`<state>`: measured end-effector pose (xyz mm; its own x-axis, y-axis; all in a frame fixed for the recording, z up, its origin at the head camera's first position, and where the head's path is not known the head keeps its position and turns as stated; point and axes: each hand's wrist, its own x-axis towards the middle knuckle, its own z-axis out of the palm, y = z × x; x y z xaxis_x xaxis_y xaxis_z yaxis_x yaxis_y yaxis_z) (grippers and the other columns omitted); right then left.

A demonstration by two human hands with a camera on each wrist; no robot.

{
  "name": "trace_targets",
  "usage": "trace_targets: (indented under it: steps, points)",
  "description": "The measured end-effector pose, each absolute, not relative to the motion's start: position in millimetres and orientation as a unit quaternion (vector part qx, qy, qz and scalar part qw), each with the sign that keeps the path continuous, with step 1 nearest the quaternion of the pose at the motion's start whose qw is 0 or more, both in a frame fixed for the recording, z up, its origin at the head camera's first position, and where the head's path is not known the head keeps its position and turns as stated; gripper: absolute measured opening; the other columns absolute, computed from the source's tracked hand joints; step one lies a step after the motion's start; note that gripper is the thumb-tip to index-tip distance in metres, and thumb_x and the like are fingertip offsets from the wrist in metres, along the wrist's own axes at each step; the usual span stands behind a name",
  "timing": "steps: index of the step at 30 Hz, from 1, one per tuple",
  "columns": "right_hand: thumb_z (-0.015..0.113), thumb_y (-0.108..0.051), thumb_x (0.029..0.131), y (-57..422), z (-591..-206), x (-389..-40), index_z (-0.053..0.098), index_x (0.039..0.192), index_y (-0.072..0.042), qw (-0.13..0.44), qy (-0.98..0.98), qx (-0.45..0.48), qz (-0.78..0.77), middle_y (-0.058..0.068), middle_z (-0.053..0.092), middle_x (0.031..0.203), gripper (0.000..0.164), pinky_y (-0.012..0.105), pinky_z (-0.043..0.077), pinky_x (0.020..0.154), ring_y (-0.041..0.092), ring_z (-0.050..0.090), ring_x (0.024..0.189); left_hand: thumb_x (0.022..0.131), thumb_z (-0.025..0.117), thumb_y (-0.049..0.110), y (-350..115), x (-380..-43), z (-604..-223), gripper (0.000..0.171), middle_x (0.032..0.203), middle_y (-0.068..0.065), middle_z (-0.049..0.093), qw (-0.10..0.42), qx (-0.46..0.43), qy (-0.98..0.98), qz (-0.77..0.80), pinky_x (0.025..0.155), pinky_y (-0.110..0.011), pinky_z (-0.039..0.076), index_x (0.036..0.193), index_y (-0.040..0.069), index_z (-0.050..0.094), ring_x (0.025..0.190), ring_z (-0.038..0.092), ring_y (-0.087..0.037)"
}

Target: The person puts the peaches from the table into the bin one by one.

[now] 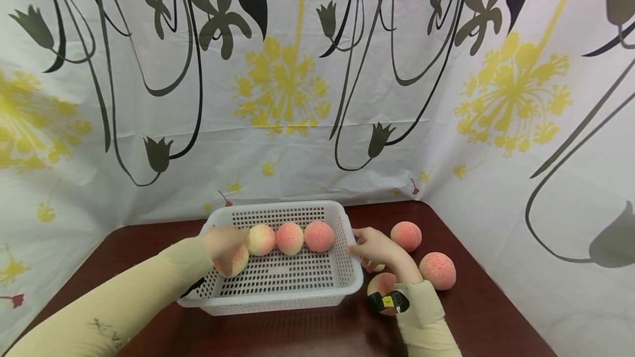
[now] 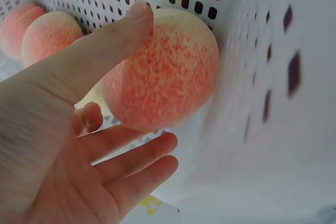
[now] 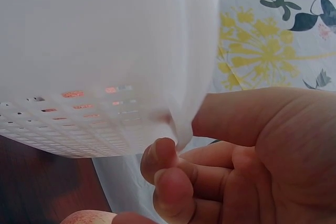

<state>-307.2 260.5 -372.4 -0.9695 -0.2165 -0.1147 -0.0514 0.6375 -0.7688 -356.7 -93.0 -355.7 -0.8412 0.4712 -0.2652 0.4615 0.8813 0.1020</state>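
A white perforated plastic basket [image 1: 278, 297] stands on the dark table with a row of peaches inside. At its left end my left hand [image 1: 225, 244] is around a pink and yellow peach [image 2: 168, 72]. In the left wrist view the thumb lies along the peach's side, and the other fingers reach out fairly straight beneath it. Three more peaches, among them a redder peach [image 1: 319, 236], sit along the back wall of the basket. My right hand [image 3: 236, 156] pinches the basket's right rim, thumb on one side and curled fingers on the other.
Right of the basket lie loose peaches: a far peach [image 1: 406, 236], a larger peach [image 1: 437, 271], and a peach [image 1: 381, 284] partly hidden by the right wrist, plus another under the hand. A patterned white sheet [image 1: 297, 169] hangs behind the dark table [image 1: 278, 335].
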Motion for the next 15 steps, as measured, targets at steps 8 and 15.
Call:
trace_targets:
  steps: [8,15]
  points:
    - [0.064,-0.011,0.090,258.6,-367.9,-304.6,0.056,0.131,-0.001,0.101,0.899,-0.080,-0.418,0.007,0.060,0.075,0.042,0.034,0.051,0.046,0.021,0.051,0.053,0.065,0.090,0.017,-111.3,-366.0,-344.3,0.096,0.136,-0.021,0.051,0.150,0.231,0.961,-0.007,0.100,-0.050,0.040,0.144,-0.002,0.039,0.125,0.048,-0.036]
    - [0.064,-0.012,0.090,258.9,-368.4,-304.3,0.056,0.130,-0.001,0.101,0.901,-0.087,-0.413,0.007,0.060,0.077,0.042,0.035,0.051,0.047,0.020,0.052,0.054,0.073,0.083,0.024,-134.2,-362.4,-324.7,0.049,0.101,-0.008,0.062,0.115,0.240,0.963,0.044,0.072,-0.042,0.048,0.109,0.006,0.054,0.085,0.058,-0.023]
